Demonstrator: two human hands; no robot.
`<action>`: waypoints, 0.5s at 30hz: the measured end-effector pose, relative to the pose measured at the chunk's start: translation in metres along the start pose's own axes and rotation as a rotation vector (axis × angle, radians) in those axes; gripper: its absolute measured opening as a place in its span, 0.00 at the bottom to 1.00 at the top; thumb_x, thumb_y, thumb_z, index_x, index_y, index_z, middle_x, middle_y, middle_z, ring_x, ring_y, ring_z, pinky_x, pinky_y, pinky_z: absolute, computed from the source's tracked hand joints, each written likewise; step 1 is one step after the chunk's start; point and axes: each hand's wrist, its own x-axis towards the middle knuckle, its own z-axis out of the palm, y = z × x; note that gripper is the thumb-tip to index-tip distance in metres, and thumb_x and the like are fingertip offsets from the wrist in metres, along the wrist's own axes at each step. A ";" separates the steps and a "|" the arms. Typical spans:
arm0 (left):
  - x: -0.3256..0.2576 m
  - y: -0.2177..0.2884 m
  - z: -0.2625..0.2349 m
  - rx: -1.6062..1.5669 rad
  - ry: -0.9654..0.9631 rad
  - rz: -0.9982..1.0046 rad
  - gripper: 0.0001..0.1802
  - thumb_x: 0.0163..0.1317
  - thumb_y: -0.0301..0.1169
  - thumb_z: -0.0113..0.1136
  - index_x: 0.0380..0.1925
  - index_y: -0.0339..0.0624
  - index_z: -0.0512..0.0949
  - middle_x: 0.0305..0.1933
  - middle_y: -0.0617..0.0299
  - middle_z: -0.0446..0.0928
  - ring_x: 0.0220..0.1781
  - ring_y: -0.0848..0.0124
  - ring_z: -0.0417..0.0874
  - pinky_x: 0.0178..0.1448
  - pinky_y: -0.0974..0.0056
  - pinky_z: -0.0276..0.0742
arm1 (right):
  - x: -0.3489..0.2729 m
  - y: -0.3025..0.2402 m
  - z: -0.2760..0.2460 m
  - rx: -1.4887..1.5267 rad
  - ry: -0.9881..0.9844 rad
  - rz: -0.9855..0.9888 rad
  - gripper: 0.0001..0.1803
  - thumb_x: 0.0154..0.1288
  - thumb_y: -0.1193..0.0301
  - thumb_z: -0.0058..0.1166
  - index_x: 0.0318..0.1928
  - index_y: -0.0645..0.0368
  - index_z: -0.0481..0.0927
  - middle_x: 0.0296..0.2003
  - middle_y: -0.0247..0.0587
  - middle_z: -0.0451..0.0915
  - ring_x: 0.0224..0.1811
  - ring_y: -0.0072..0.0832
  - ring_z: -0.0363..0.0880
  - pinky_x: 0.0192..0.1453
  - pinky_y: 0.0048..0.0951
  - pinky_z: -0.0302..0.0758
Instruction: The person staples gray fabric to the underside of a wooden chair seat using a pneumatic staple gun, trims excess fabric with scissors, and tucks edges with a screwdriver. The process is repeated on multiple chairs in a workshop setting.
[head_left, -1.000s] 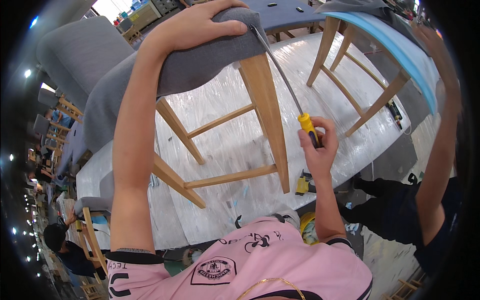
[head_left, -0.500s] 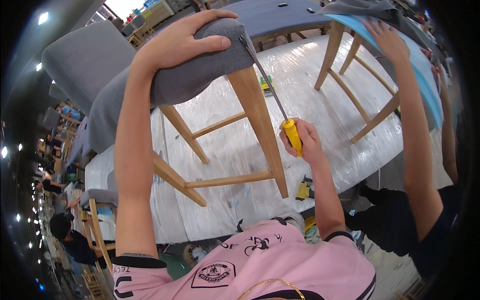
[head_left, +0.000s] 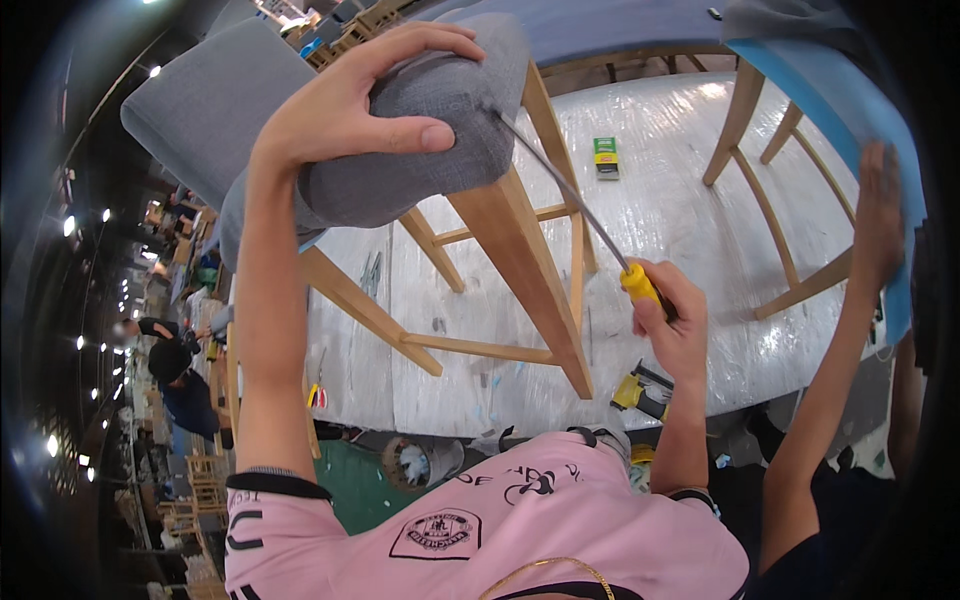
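Observation:
A chair with a grey fabric seat (head_left: 420, 170) and light wooden legs (head_left: 520, 260) lies tipped on a table wrapped in clear plastic (head_left: 660, 230). My left hand (head_left: 350, 100) grips the padded edge of the seat from above. My right hand (head_left: 675, 320) is closed on the yellow handle of a long screwdriver (head_left: 640, 285). Its thin metal shaft (head_left: 560, 190) runs up to the seat edge, right by my left thumb.
A second wooden chair with blue padding (head_left: 830, 90) stands at the right, where another person's hand (head_left: 880, 220) presses on it. A small green box (head_left: 605, 157) lies on the table. A yellow power tool (head_left: 645, 390) sits at the near table edge. Workers and stacked chairs are far left.
The view has closed in on the chair. My right hand with the screwdriver has shifted slightly, the shaft still at the seat edge. The other person's hand has moved down the blue chair.

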 end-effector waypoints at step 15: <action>-0.009 0.004 0.010 -0.032 0.034 -0.040 0.52 0.36 0.66 0.71 0.61 0.48 0.81 0.75 0.43 0.69 0.74 0.42 0.72 0.75 0.40 0.65 | 0.054 -0.028 -0.080 -0.350 -0.205 -0.317 0.20 0.66 0.70 0.67 0.57 0.65 0.85 0.36 0.44 0.83 0.31 0.27 0.81 0.33 0.24 0.74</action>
